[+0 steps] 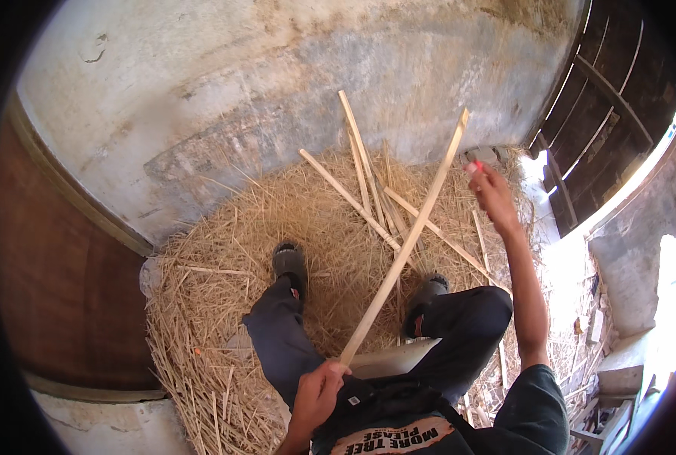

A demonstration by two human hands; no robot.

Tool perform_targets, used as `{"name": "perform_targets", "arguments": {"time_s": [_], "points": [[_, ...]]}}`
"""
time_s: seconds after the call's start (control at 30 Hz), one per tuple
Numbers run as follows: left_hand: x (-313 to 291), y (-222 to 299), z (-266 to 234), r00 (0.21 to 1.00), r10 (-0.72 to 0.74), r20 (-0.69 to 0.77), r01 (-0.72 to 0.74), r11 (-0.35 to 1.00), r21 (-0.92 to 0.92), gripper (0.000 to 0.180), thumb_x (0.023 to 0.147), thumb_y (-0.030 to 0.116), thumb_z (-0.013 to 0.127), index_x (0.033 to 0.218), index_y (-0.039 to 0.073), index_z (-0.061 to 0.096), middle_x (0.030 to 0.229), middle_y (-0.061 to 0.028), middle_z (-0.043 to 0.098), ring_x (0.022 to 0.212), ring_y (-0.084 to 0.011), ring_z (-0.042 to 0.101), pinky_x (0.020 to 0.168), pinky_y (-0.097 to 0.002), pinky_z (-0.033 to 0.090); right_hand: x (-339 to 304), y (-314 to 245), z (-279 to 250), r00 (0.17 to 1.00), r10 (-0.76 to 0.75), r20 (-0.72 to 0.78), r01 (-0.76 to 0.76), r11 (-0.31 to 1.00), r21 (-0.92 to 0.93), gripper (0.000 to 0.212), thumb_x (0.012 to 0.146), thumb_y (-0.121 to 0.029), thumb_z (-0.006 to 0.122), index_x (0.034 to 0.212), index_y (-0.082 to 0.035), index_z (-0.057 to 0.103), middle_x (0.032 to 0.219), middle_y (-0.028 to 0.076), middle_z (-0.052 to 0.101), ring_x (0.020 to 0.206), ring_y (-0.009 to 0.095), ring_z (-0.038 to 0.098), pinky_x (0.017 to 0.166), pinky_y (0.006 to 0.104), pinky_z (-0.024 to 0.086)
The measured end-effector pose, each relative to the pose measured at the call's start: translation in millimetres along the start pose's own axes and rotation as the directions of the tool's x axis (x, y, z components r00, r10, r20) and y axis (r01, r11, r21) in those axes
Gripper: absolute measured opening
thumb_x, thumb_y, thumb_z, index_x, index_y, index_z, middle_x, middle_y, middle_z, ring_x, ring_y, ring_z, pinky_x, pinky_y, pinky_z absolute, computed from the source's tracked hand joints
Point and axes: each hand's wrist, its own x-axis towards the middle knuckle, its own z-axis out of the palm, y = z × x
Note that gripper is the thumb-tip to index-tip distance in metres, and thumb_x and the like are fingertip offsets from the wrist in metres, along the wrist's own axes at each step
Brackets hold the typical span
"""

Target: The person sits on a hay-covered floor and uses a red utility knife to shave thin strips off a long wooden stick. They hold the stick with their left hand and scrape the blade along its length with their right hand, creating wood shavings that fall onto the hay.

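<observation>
A long pale bamboo strip runs slantwise across the middle, from near my lap up toward the wall. My left hand is closed round its near end, just in front of my shirt. Raised to the right of the strip's far end, my right hand has its fingers curled. A small red and whitish thing shows at its fingertips, too small and blurred to name. That hand is apart from the strip.
Several more bamboo strips lie crossed on the straw-like shavings beyond my boots. A stained wall rises behind them. A brown door panel stands left, dark slatted boards right.
</observation>
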Motion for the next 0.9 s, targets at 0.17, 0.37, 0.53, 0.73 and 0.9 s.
{"name": "perform_targets", "arguments": {"time_s": [0.17, 0.37, 0.53, 0.73, 0.9], "points": [[18.5, 14.5, -3.0, 1.0, -0.024, 0.016, 0.025, 0.998, -0.049, 0.034, 0.115, 0.024, 0.053, 0.108, -0.001, 0.074, 0.068, -0.0028, 0.056, 0.061, -0.0095, 0.05, 0.057, -0.0305, 0.04, -40.6, -31.5, 36.4, 0.977, -0.082, 0.197, 0.048, 0.984, 0.17, 0.056, 0.108, -0.051, 0.065, 0.137, -0.002, 0.067, 0.083, -0.002, 0.064, 0.059, 0.002, 0.041, 0.052, 0.0241, 0.032], [26.5, 28.1, -9.1, 0.992, 0.128, -0.005, -0.126, 0.981, 0.146, 0.033, 0.116, 0.023, 0.052, 0.112, -0.002, 0.074, 0.072, -0.0003, 0.058, 0.062, -0.007, 0.05, 0.059, -0.0266, 0.04, -56.2, -50.9, 52.8, 0.957, -0.057, 0.285, -0.073, 0.902, 0.425, 0.051, 0.111, -0.034, 0.063, 0.151, -0.003, 0.055, 0.102, 0.012, 0.078, 0.051, 0.001, 0.03, 0.046, 0.0213, 0.023], [35.6, 25.6, -16.2, 0.984, 0.159, 0.076, -0.173, 0.953, 0.247, 0.028, 0.114, 0.021, 0.057, 0.125, -0.002, 0.07, 0.087, -0.0048, 0.068, 0.074, -0.0099, 0.063, 0.07, -0.0275, 0.051, -58.1, -46.8, 59.5, 0.943, -0.079, 0.324, -0.119, 0.828, 0.548, 0.042, 0.112, -0.021, 0.059, 0.15, -0.003, 0.054, 0.104, 0.016, 0.079, 0.05, 0.001, 0.03, 0.045, 0.0211, 0.026], [66.3, 35.3, 6.4, 0.978, 0.184, 0.094, -0.185, 0.983, 0.006, 0.032, 0.116, 0.023, 0.054, 0.134, 0.0, 0.065, 0.091, -0.0045, 0.069, 0.076, -0.0091, 0.064, 0.071, -0.0262, 0.05, -69.1, -51.3, 63.3, 0.906, -0.149, 0.397, -0.083, 0.855, 0.511, 0.046, 0.111, -0.02, 0.061, 0.152, -0.001, 0.054, 0.111, 0.014, 0.081, 0.048, 0.001, 0.031, 0.046, 0.0214, 0.03], [81.4, 39.4, 13.6, 0.957, 0.174, 0.232, -0.154, 0.983, -0.104, 0.037, 0.12, 0.028, 0.046, 0.131, -0.001, 0.066, 0.077, 0.0043, 0.047, 0.064, -0.005, 0.041, 0.058, -0.0252, 0.035, -72.7, -54.4, 58.8, 0.923, -0.158, 0.352, -0.016, 0.895, 0.445, 0.051, 0.113, -0.028, 0.056, 0.157, -0.002, 0.049, 0.11, 0.015, 0.079, 0.051, 0.001, 0.03, 0.048, 0.0197, 0.026]]}}
